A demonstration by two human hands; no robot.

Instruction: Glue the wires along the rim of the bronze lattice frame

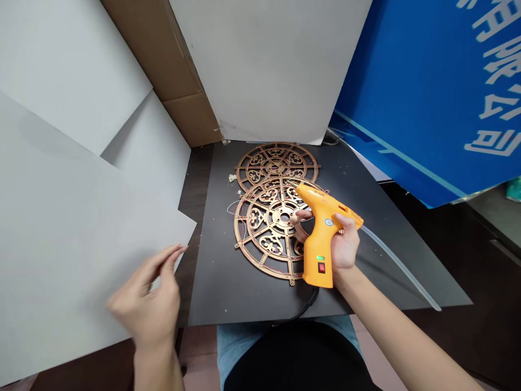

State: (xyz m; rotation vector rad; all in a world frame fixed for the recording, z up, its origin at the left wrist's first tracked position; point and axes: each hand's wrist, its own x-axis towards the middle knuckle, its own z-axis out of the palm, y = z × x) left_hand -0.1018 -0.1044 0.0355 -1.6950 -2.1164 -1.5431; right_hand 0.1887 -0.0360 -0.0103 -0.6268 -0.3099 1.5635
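Note:
My right hand (345,241) is wrapped round the grip of a yellow hot glue gun (321,233). A long translucent glue stick (401,267) sticks out of its back end, and a green light glows above the red switch. Its nozzle points left, over the nearer of two round wooden openwork wheels (272,243). Thin red and white wires run along this wheel, and the farther wheel (299,157) lies partly beneath it. My left hand (152,290) is off to the left, blurred, with thumb and forefinger pinched together. Whatever they hold, if anything, is too small to make out.
Both wheels lie on a dark grey board (232,304). White panels (81,233) stand at the left, another white panel (272,70) at the back, and a blue sign board (401,103) at the right. A black cord (303,310) hangs from the gun.

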